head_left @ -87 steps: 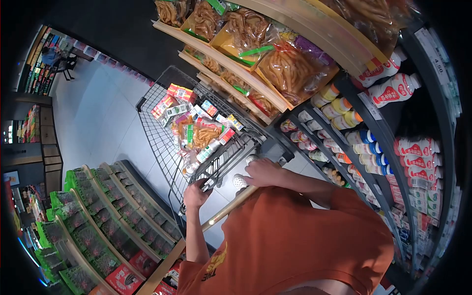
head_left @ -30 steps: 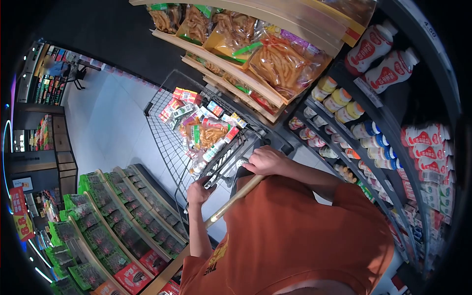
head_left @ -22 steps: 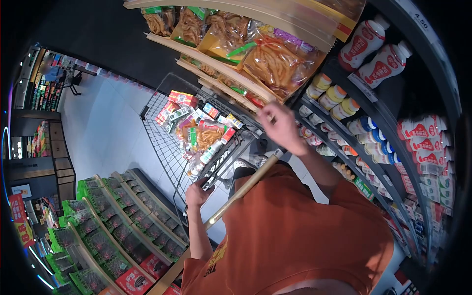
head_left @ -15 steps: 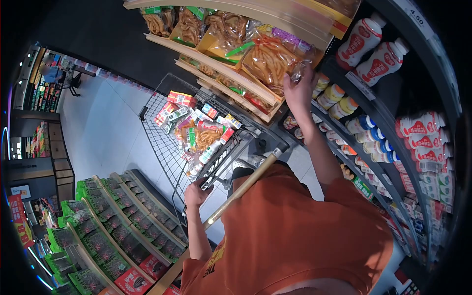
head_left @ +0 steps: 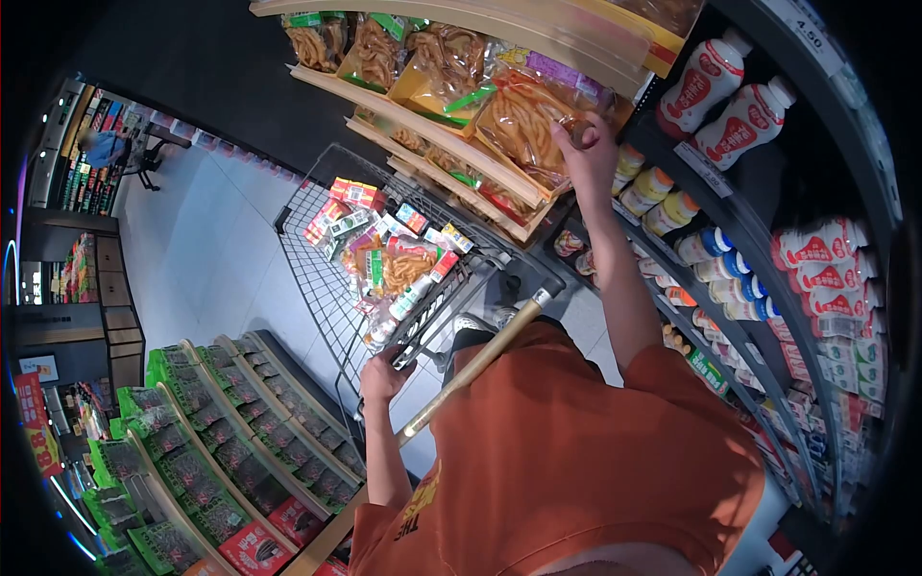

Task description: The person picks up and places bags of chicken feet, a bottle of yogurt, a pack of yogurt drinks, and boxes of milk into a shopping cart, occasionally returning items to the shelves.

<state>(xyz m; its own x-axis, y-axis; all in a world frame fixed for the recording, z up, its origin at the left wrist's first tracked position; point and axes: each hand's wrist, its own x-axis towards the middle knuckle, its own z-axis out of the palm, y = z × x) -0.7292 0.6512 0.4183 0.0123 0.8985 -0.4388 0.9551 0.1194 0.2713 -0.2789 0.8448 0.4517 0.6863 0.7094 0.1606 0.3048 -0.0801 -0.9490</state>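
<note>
At the wooden display shelf, my right hand (head_left: 588,158) pinches the near edge of a clear food bag (head_left: 526,125) packed with long, orange-brown pieces. The bag lies tilted in the upper tier beside similar bags (head_left: 449,62). My left hand (head_left: 384,379) is closed on something dark at the near end of the wire shopping cart (head_left: 312,252); I cannot make out what it is. In the cart lie a bag of similar brown food (head_left: 408,269), a white bottle (head_left: 411,298) and several small boxes and packets.
A gold-coloured cart handle (head_left: 480,370) crosses in front of my body. To the right, curved shelves carry white-and-red bottles (head_left: 706,84) and yellow-capped bottles (head_left: 645,190). Tiers of green packets (head_left: 206,451) stand at the lower left. A person (head_left: 104,149) is far off at upper left.
My right hand has shifted slightly left and up, its thumb now over the bag's edge. The bag has turned and shifted a little. My left hand stays where it was.
</note>
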